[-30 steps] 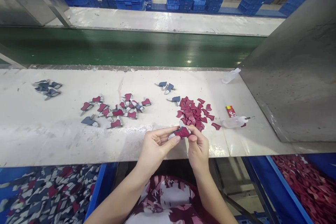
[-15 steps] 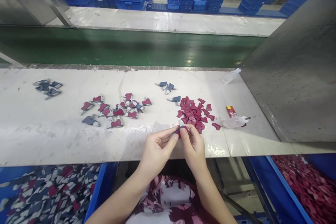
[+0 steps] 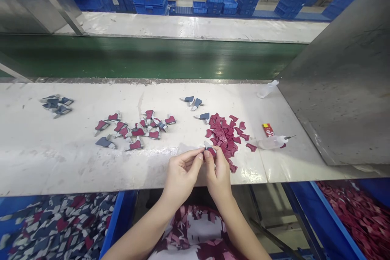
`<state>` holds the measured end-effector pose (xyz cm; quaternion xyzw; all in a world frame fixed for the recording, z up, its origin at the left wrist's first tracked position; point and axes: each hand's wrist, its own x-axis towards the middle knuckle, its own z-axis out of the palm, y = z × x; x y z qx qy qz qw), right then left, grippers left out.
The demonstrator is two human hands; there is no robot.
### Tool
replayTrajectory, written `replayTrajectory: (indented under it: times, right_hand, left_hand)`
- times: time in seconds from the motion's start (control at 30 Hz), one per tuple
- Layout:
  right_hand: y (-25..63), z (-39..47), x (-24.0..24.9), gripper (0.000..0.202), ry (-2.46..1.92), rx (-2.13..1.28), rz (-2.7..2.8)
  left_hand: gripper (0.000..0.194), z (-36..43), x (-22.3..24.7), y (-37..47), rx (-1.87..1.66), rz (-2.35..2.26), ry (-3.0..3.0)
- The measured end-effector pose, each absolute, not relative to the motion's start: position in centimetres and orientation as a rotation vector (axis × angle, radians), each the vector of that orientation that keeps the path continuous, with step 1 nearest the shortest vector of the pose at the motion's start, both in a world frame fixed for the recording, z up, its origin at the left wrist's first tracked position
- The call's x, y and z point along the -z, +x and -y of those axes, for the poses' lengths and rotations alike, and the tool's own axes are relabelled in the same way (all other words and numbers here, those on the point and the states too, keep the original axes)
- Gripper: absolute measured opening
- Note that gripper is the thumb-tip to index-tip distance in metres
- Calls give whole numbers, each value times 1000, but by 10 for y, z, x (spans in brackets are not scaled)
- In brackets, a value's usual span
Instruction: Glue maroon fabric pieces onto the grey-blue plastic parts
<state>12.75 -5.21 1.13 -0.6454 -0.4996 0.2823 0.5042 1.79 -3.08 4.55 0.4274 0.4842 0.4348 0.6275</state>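
Between my two hands, just above the worktable's near edge, is a small grey and blue plastic part with a maroon piece on its face (image 3: 210,151). My right hand (image 3: 218,172) pinches it between thumb and fingers. From the other side, my left hand (image 3: 182,172) is closed, its thumb and fingertips meeting at the part's left end; the fingers hide some of it. Right behind lies a pile of loose maroon pieces (image 3: 224,132). Several blue-grey parts without maroon, such as one blue part (image 3: 204,116), sit beside and beyond the pile.
Left of my hands lie several maroon-faced parts (image 3: 137,131) and, farther left, blue-grey parts (image 3: 57,105). A translucent needle-tipped bottle (image 3: 272,142) lies at right by a red packet (image 3: 268,129). Blue bins of parts (image 3: 123,211) and maroon pieces (image 3: 330,211) flank me below.
My right hand has shifted slightly left with the part, which has turned so its maroon face shows more. A maroon piece near the right hand is now uncovered.
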Motion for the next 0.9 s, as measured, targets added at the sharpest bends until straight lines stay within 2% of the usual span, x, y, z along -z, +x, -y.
replayTrajectory:
  times: [0.37,0.47,0.57,0.7,0.77,0.9]
  right_hand:
    - [148,55,-3,23,-1461,-855,1228]
    - [172,61,4,20,-1492,-551,1168]
    - [207,70,16,15,-1503,18,1105]
    - [252,81,23,18,-1516,637,908]
    - [265,84,22,24,-1624,712,940]
    - [272,81,20,31,-1848,430,982]
  left_hand:
    - [33,8,-40,-1,-811,-1077,889]
    - [28,-7,-37,-21,-885,-1263,1154]
    - [25,-24,-40,-49,-990,-1518,1402]
    - [30,-52,-49,-88,-1106,-1787,1603]
    - [31,-69,-54,-101,-1057,-1931,1782]
    - [27,-111,-62,-99,-841,-1998,2149]
